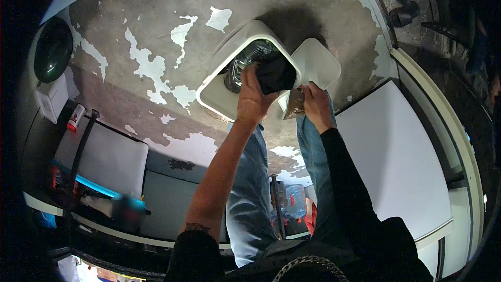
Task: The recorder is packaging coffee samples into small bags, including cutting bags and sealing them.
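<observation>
A cream plastic bin [216, 103] stands on the floor before me with its top uncovered. Black plastic [280, 74], shiny and crumpled in places, fills part of it. My left hand [252, 94] reaches over the near rim, thumb apart from the fingers; its fingertips are at the black plastic, and I see nothing held in it. Just outside the right corner of the bin, my right hand [316, 103] grips a small clear plastic bag [295, 103] with brown contents. A pale, rounded-corner lid [319, 62] shows beyond that hand, beside the bin; whether it is attached cannot be told.
Worn floor paint [156, 70] peels around the bin. A large white panel [391, 156] is at right. At left are a dark green bowl [53, 49], a white box [53, 98] and a red-and-white container [75, 118]. Dark cylindrical vessels [397, 0] lie upper right; water jugs [295, 201] show between my legs.
</observation>
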Available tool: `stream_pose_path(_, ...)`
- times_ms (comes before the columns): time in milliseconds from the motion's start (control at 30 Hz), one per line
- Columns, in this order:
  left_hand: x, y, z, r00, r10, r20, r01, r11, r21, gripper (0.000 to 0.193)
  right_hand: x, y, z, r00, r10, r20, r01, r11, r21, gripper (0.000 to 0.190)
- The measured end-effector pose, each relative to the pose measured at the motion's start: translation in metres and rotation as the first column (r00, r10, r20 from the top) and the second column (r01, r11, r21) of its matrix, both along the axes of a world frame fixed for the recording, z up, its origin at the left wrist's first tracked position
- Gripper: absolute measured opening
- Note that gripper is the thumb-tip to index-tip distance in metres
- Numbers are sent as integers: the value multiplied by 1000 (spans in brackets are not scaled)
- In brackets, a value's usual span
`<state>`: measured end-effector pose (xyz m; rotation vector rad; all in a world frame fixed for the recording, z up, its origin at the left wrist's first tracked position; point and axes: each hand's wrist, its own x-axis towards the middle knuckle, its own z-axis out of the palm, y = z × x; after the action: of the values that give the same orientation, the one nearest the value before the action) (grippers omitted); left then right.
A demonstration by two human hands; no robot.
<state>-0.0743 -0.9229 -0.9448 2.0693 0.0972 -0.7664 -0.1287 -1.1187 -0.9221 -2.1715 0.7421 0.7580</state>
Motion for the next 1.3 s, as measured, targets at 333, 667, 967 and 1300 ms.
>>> stream_pose_path(333, 6, -69, -31, 901, -434, -17, 413, 843, 346, 60, 7, 1, 0, 1000, -2, -22, 2, 1000, 27, 21)
stream_pose_path(667, -14, -9, -2, 972, -233, 5, 233, 972, -7, 95, 34, -44, 21, 961, 250, -116, -244, 968, 58, 24)
stream_pose_path(967, -85, 88, -23, 895, -433, -105, 442, 833, 333, 88, -51, -109, -26, 951, 289, 113, -287, 957, -33, 30)
stream_pose_path(1300, 101, 318, -40, 875, -463, -145, 461, 700, 546, 56, -61, -92, -74, 913, -340, -224, 405, 814, 416, 36)
